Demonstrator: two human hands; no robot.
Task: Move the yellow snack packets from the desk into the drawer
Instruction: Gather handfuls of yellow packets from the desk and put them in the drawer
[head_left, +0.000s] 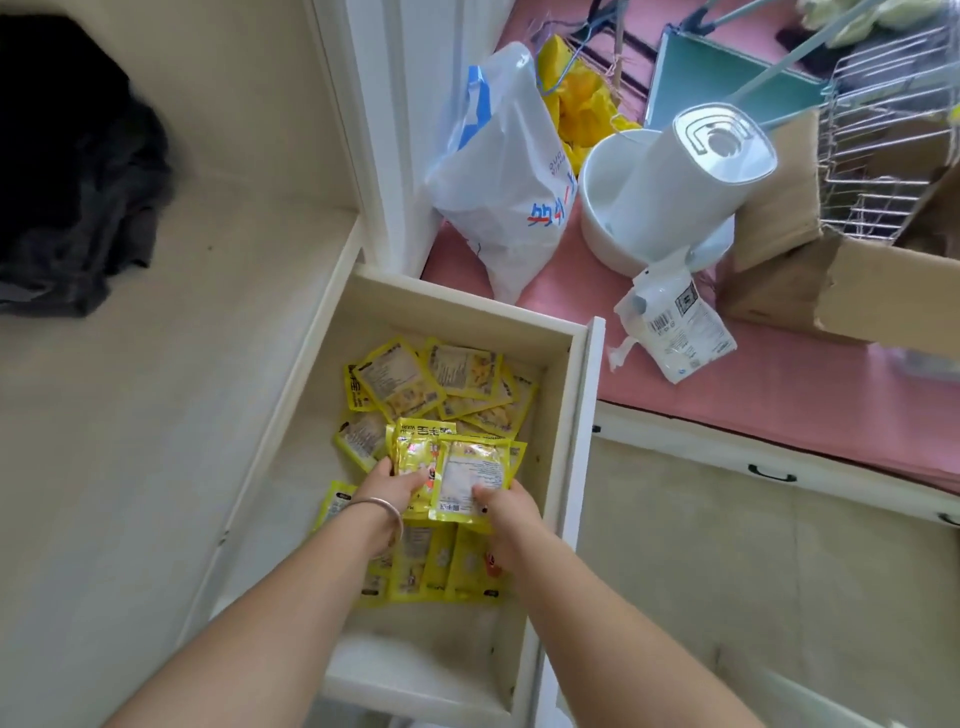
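Note:
An open cream drawer (563, 467) is pulled out below the desk (156, 415). Several yellow snack packets (441, 379) lie scattered on its floor, and a neat row of them (441, 571) lies nearer to me. Both hands reach into the drawer and share a small stack of yellow packets (457, 467) held over the pile. My left hand (387, 486), with a silver bangle on the wrist, grips the stack's left edge. My right hand (506, 506) pinches its lower right corner. No packets show on the desk top.
A dark garment (67, 182) lies at the desk's back left. To the right, a pink surface (779, 395) carries a white plastic bag (498, 171), a white appliance in a bowl (675, 192), a small white pouch (675, 327), a cardboard box (857, 296) and a wire rack (888, 130).

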